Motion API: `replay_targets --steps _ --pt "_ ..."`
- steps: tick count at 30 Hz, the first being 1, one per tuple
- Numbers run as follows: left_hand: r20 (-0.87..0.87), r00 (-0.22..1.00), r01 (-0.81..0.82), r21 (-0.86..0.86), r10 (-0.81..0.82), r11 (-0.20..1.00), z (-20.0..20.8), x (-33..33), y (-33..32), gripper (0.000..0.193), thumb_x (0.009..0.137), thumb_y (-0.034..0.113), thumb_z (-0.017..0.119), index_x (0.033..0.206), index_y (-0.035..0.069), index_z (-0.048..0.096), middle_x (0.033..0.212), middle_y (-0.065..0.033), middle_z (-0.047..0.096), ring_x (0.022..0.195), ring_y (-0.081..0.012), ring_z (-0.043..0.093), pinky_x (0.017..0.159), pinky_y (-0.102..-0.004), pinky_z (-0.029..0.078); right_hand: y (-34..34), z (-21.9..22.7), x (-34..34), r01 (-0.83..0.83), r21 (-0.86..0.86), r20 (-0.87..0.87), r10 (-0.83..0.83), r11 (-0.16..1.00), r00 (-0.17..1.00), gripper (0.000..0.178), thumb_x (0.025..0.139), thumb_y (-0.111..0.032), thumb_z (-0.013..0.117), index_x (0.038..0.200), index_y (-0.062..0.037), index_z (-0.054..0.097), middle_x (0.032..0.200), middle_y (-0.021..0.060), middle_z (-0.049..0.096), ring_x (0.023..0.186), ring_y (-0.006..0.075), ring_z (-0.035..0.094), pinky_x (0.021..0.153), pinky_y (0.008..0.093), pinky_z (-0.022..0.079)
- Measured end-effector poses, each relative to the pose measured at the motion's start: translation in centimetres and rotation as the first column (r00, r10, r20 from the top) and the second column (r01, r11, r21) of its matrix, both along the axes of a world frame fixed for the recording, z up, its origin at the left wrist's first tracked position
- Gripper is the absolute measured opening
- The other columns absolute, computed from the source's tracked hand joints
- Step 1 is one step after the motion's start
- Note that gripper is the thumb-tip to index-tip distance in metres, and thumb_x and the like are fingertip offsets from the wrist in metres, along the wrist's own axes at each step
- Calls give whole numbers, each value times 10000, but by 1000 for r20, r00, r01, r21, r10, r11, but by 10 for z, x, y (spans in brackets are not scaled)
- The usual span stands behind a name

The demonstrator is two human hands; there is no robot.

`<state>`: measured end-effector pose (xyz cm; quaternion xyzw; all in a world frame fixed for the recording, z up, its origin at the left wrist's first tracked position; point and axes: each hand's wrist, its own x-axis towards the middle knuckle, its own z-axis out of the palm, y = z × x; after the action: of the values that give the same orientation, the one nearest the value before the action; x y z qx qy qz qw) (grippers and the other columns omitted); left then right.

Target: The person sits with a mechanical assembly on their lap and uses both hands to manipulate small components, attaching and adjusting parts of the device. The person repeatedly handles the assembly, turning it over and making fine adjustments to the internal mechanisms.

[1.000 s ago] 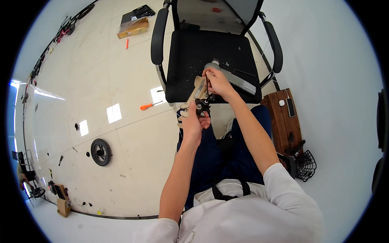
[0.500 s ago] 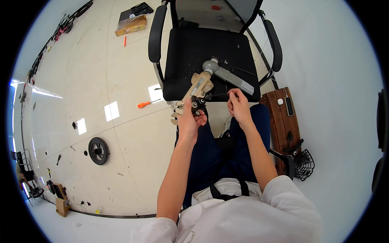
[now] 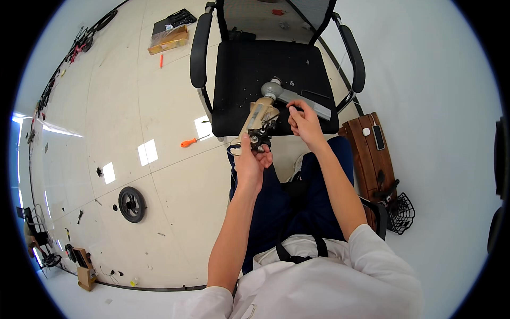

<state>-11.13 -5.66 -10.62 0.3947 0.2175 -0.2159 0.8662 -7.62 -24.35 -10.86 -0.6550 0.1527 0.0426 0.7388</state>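
My left hand point(image 3: 251, 167) is closed around a black metal mechanism point(image 3: 259, 137) with bolts. This mechanism sits at the near end of a beige frame part point(image 3: 255, 118), which rests across the front edge of a black chair seat point(image 3: 239, 64). At its far end the beige part meets a grey rounded joint point(image 3: 271, 90), from which a grey flat-sided bar point(image 3: 320, 110) runs to the right. Just right of the mechanism and apart from it, my right hand point(image 3: 305, 125) is raised with its fingers pinched. What they hold, if anything, is too small to make out.
On the seat lie a dark hex key point(image 3: 315, 94) and small bolts point(image 3: 291, 83). An orange-handled screwdriver point(image 3: 189, 143) and a small black wheel point(image 3: 132, 204) lie on the floor. At right, a wooden box point(image 3: 366, 151) carries a phone point(image 3: 378, 137) near a black wire basket point(image 3: 402, 215).
My right hand has moved up and left, and the thin dark rod seen by its fingers no longer shows clearly. My left hand keeps hold of the mechanism. The view has shifted slightly.
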Motion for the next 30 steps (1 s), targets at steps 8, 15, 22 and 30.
replay_targets --steps 8,15,22,30 --pt "-4 999 -43 -59 42 997 -2 -1 -3 405 1050 433 415 1009 51 542 722 -66 582 563 -157 555 498 -261 407 1 17 31 -144 -68 -85 138 987 987 154 1032 -189 477 1100 -67 541 669 -38 435 521 37 332 453 203 242" --pt "6 993 115 119 -117 986 0 -18 -25 403 1038 394 462 929 18 558 711 -64 583 517 -116 567 451 -241 401 28 3 58 -273 -309 19 294 911 956 234 991 -149 464 972 -22 660 661 -14 502 568 76 454 543 256 387" --pt "-52 994 103 88 -99 991 4 -15 -22 351 1005 379 552 1011 29 550 714 -55 578 508 -108 559 425 -229 376 51 18 59 -374 -346 52 415 861 908 216 972 -125 469 976 -5 648 650 2 501 615 82 467 578 263 394" --pt "-65 995 89 170 -79 981 11 -14 -25 320 1002 408 558 999 88 562 692 -30 582 497 -105 529 438 -234 341 27 1 57 -233 -406 109 300 884 948 226 989 -163 459 987 -22 635 691 21 520 632 105 496 618 277 411"
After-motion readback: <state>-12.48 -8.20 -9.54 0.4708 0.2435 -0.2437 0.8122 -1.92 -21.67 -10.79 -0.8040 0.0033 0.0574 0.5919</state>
